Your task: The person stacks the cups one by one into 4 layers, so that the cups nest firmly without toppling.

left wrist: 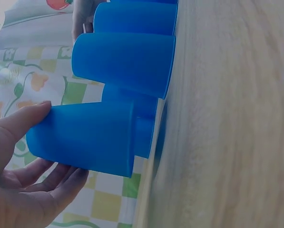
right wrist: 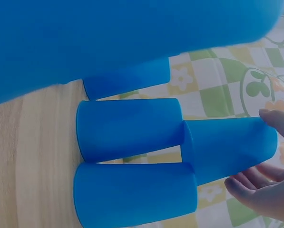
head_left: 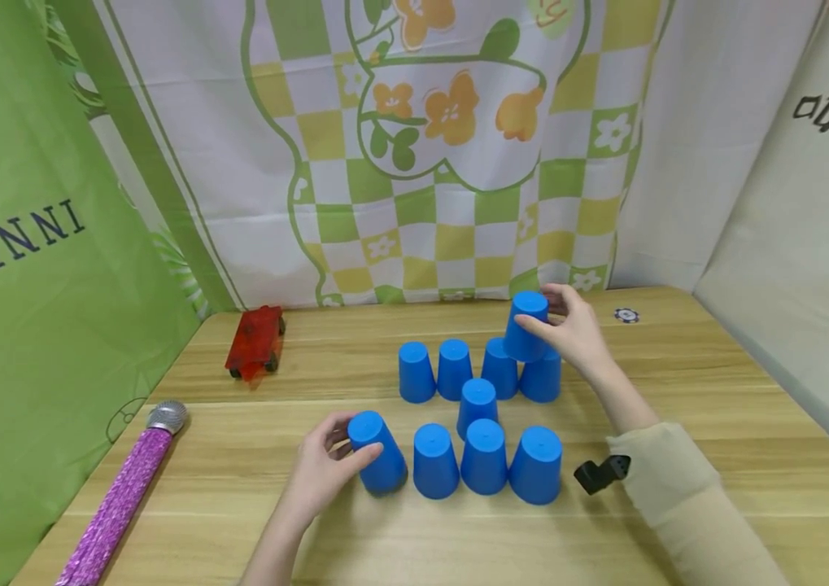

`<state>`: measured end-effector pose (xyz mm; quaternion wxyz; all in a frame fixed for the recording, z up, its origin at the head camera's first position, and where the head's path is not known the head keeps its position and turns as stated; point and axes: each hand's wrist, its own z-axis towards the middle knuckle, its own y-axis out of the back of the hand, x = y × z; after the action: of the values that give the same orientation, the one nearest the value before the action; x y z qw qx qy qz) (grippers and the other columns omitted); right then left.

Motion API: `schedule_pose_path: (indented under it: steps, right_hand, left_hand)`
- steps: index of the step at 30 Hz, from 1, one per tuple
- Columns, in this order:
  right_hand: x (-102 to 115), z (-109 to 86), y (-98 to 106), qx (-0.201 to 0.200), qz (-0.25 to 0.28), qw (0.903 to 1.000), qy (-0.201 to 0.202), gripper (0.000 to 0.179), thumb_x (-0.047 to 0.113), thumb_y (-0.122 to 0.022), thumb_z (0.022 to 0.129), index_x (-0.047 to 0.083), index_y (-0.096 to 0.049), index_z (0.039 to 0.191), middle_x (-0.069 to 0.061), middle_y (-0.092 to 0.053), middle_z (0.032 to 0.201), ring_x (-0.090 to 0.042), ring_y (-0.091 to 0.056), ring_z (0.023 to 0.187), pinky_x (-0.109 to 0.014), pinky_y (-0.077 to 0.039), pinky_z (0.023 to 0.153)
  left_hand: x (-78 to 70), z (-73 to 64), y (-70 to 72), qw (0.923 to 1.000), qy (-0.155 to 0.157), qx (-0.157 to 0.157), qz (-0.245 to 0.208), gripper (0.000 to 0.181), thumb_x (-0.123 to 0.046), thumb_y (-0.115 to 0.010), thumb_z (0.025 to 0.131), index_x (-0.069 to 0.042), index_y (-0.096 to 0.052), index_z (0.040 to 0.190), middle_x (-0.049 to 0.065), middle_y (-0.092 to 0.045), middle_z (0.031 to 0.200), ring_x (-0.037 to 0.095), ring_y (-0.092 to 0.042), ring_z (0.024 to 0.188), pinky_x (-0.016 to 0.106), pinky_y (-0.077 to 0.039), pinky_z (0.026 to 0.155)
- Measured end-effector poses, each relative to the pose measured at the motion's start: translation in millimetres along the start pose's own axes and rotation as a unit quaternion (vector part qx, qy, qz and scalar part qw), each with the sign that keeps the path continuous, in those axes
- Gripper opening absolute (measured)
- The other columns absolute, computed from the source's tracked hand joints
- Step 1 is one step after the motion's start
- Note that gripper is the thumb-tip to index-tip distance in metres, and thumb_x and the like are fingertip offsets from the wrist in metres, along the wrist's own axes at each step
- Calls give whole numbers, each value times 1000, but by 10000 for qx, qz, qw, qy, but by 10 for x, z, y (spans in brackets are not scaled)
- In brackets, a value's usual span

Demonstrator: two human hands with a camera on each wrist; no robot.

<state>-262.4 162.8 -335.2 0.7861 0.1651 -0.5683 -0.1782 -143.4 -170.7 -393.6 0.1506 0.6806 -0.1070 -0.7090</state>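
The left hand [head_left: 322, 468] has its thumb and fingers clamped on the sides of the near cup [head_left: 379, 456], at the left end of the front row. This cup is upside down and leans a little in the head view; in the left wrist view its rim seems just clear of the table [head_left: 341, 358]. To its right, three front cups [head_left: 484, 457] stand upside down in a row, the closest just beside it. One middle cup [head_left: 477, 407] stands behind them.

The right hand [head_left: 573, 330] is farther back, thumb and fingers gripping the high cup [head_left: 526, 327] from its right side, near its closed end. The high cup, also upside down, is over the gap between the two rightmost of four back cups [head_left: 454, 368]. In the right wrist view its rim reaches their tops; whether it bears on them I cannot tell. The back cups stand upside down on the table, the left two near each other and the right two under the high cup.

A red cart [head_left: 256, 340] is at the far left, a microphone [head_left: 121, 500] with a purple handle lies nearer, and a round chip [head_left: 626, 315] lies beyond the right hand, near the curtain [head_left: 421, 220].
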Motion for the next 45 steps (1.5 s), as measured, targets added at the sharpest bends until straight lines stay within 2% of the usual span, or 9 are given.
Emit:
schedule_pose_path:
  steps: [7,16,20,24,27,29,32,37,45]
  right_hand:
    - [85,-114,130,6,67,10000,44,78,28,-68,87,-3,-25,143,-28,-39,140,-43,-38,130,-54,-35,107]
    - [112,-413,388,-5,-94,9998,171,74,27,-65,89,-4,-25,143,-28,-39,138,-42,-38,128,-55,-37,105]
    - [75,-588,489,97,-286,9992,257,67,25,-63,91,-6,-30,140,-26,-42,135,-38,-42,125,-35,-44,103]
    - [19,-732,539,289,-290,9979,494,53,20,-61,92,-6,-40,133,-24,-50,128,-5,-52,113,-3,-43,88]
    - [-27,-836,558,404,-383,9971,526,46,19,-60,92,-5,-46,129,-24,-54,124,17,-47,100,2,-40,83]
    - [-53,-908,560,469,-418,9967,513,44,19,-61,92,-5,-48,127,-24,-56,122,21,-46,98,2,-40,83]
    - [-82,-999,541,627,-428,9961,450,44,18,-62,91,-5,-49,126,-24,-57,122,14,-52,102,0,-42,84]
    - [-100,-1103,467,915,-519,9935,443,44,16,-65,89,-5,-50,126,-24,-58,122,-18,-61,109,-8,-48,86]
    - [-112,-1194,328,1212,-168,9899,710,43,12,-68,86,-5,-53,123,-23,-61,119,-16,-62,107,-9,-47,87]
  left_hand:
    - [-15,-7,-5,9984,-327,-434,-179,49,-18,-80,74,-6,-59,117,12,-63,116,27,-60,110,45,-49,97]
    - [-179,23,118,9968,-688,-388,-116,47,-14,-79,75,-5,-59,117,13,-63,116,27,-60,109,45,-49,97]
    - [-304,63,193,9956,-869,-357,0,47,-14,-79,76,-5,-58,117,13,-63,115,27,-60,107,44,-49,97]
    - [-402,122,234,9940,-1051,-275,133,46,-17,-78,77,-5,-59,117,13,-64,114,26,-61,106,44,-50,96]
    - [-464,191,247,9923,-1196,-221,242,46,-20,-77,78,-6,-59,117,12,-64,114,26,-61,105,44,-50,96]
    - [-513,246,247,9913,-1262,-200,304,46,-22,-77,78,-7,-58,118,12,-64,114,25,-61,105,45,-50,97]
    - [-594,352,228,9910,-1290,-138,335,46,-24,-76,79,-9,-57,118,11,-62,115,26,-60,107,45,-49,97]
    - [-691,557,140,9914,-1281,-86,266,45,-27,-75,81,-10,-56,119,10,-61,117,27,-59,109,44,-50,96]
    - [-786,849,-27,9909,-1319,-202,147,46,-25,-75,81,-8,-56,120,13,-60,116,29,-60,109,42,-51,96]
